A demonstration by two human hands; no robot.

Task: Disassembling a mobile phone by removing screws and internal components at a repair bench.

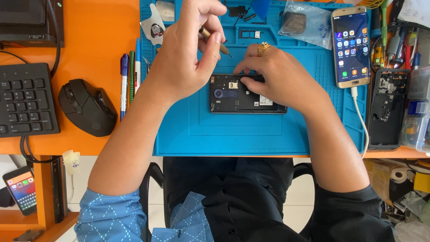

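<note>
Covering the opened phone's [237,96] right end, right hand [280,78] presses it; left hand [183,58] pinches seemingly tweezers [219,46].

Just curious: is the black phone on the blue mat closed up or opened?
Opened: the black phone lies with its back cover off, camera and inner parts showing.

opened phone [233,96] right half under right hand [280,80], keyboard [24,101] cut off left

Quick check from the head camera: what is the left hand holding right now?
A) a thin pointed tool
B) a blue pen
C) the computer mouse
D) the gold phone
A: the left hand pinches a thin pointed tool above the opened phone, which the right hand steadies on the blue mat.
</note>
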